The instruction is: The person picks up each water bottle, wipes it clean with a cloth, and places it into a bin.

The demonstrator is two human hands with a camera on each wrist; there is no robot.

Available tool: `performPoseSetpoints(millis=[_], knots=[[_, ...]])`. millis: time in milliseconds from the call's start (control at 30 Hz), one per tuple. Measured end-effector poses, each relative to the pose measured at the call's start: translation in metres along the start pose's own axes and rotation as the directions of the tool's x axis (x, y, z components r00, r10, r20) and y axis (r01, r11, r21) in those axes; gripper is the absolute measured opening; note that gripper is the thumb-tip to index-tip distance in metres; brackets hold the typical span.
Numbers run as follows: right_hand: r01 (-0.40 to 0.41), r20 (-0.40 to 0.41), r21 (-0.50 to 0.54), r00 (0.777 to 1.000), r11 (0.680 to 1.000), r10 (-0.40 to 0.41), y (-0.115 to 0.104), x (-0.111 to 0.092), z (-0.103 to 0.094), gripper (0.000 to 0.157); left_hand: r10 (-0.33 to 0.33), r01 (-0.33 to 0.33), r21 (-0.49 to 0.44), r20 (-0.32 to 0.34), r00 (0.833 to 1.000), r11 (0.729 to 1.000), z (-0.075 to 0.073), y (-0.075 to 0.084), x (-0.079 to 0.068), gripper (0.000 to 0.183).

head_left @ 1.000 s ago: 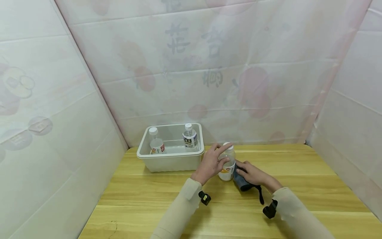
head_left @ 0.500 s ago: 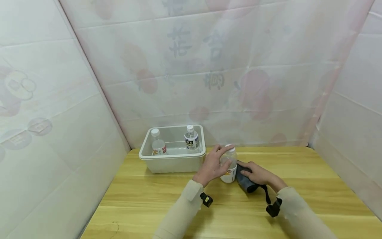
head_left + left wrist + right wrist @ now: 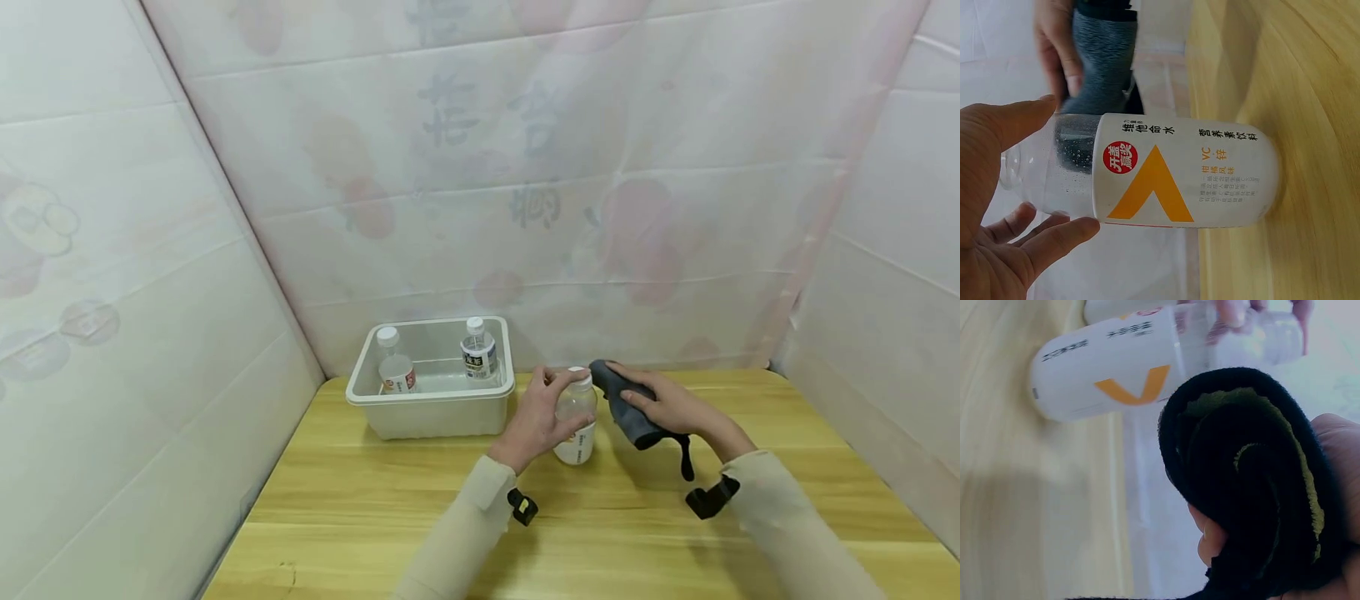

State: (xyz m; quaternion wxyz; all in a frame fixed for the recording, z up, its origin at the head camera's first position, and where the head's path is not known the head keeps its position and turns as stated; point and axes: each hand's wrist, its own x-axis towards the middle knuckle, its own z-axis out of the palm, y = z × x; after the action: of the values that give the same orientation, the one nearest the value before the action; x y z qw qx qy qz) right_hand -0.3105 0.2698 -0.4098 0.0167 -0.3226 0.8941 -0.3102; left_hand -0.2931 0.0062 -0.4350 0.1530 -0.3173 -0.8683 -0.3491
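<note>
A clear plastic drink bottle [image 3: 576, 446] with a white cap and a white label bearing an orange mark stands upright on the wooden table. My left hand [image 3: 536, 421] holds it from the left near the top, index finger over the cap and thumb at the shoulder. To its right, my right hand [image 3: 678, 407] grips a dark grey rolled towel [image 3: 628, 410], a short black loop hanging from it. The towel's spiral end [image 3: 1241, 456] fills much of the right wrist view. Its far end is right beside the bottle's neck in the head view.
Left of the bottle, a pale grey plastic bin [image 3: 435, 421] holds a bottle with a red-marked label [image 3: 397, 375] and a bottle with a dark-lettered label [image 3: 478, 357]. Behind the table [image 3: 360, 517] hangs a printed white curtain [image 3: 570, 250], with more sheeting on both sides.
My right hand has raised the towel from low beside the bottle to the level of its neck. The bottle has turned under my left hand, so less of the orange mark faces the head view.
</note>
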Motion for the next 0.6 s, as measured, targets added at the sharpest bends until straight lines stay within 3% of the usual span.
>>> performPoseSetpoints(millis=[233,600], knots=[[-0.041,0.005,-0.002,0.999,0.999,0.041,-0.018,0.002,-0.011,0.055,-0.035,0.035,0.005,0.015,0.999,0.999,0.000,0.001,-0.001,0.064],[-0.059,0.002,-0.043,0.998,0.997,0.060,-0.028,0.005,-0.019,0.055,0.013,-0.013,0.121,0.000,1.000,0.993,-0.003,0.003,-0.002,0.063]])
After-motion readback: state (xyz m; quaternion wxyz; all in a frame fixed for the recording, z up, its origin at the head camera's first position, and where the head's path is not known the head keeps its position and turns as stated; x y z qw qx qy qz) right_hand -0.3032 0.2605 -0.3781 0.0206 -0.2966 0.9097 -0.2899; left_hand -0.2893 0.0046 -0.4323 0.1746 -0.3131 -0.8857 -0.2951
